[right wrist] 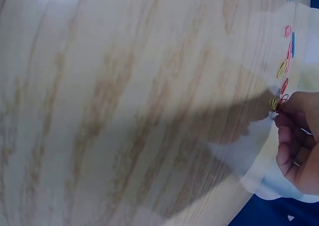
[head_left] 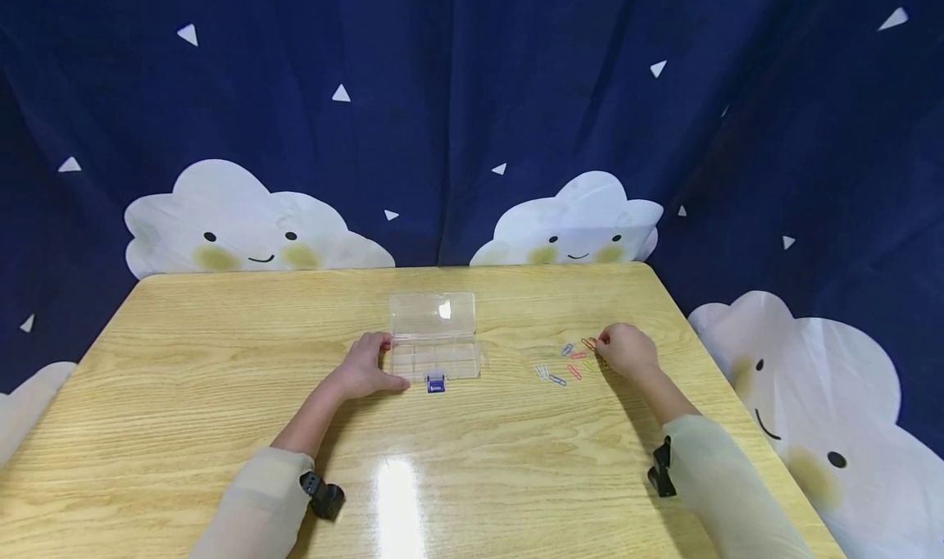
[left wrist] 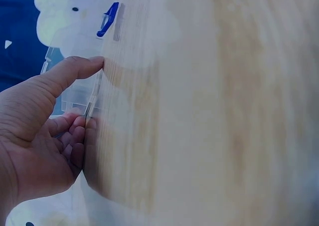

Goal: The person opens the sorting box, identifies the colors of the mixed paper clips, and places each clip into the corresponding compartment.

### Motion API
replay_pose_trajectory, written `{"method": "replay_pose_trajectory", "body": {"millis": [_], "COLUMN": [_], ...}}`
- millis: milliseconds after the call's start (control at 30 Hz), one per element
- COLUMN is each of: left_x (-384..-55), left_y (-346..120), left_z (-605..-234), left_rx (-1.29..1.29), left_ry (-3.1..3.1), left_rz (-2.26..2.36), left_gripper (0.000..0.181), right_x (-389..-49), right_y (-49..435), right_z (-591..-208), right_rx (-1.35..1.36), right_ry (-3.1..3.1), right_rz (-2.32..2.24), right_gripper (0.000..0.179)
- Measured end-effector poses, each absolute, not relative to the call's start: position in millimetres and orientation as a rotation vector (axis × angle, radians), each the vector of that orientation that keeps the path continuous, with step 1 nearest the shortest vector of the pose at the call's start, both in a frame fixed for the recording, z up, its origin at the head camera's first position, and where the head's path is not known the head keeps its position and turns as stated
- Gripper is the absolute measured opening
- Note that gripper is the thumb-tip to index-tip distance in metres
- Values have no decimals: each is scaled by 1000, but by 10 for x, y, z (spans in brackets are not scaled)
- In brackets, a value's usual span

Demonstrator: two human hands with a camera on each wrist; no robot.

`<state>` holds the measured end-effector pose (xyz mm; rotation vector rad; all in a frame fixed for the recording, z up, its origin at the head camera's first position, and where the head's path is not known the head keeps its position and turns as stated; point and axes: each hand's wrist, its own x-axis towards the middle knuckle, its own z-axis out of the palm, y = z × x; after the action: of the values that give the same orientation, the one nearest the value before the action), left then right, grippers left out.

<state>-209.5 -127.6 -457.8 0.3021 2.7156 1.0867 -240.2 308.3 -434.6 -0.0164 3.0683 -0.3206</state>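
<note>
A clear plastic compartment box (head_left: 457, 362) lies on the table with its lid (head_left: 431, 315) folded back and a blue latch (head_left: 436, 384) at its front. My left hand (head_left: 361, 368) holds the box at its left end, thumb by the near corner and fingers by the hinge side. To the right, my right hand (head_left: 630, 351) pinches a red paperclip (right wrist: 279, 108) at table level, fingertips partly hiding it. Beside that hand lie several paperclips: a pink one (head_left: 574, 371), a blue one (head_left: 558, 380), a yellow one (head_left: 587, 365) and white ones (head_left: 542, 372).
A wooden table (head_left: 221, 362) carries everything. Behind it hangs a dark blue curtain (head_left: 413, 116) with white clouds and triangles. Each sleeve has a black wrist camera strapped on, such as the left camera (head_left: 324, 497). Light glares off the table's front middle.
</note>
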Motion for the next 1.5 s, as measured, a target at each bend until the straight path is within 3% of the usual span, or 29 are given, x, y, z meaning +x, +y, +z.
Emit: {"method": "replay_pose_trajectory", "body": {"millis": [733,1500], "left_x": [-2087,-2094], "left_y": [-1284,-1283], "left_z": [-4584,-4565], "left_rx": [312,322], "left_ry": [2713,2702], "left_rz": [1091,1088], "left_gripper": [86,86], "right_x": [-2376,-2311], "right_y": [3113,2819], "right_z": [-4204,-4085], "right_rx": [-51,-212], "right_ry": [3068,3061], "right_rz": [-502,-563], "right_gripper": [25,19]}}
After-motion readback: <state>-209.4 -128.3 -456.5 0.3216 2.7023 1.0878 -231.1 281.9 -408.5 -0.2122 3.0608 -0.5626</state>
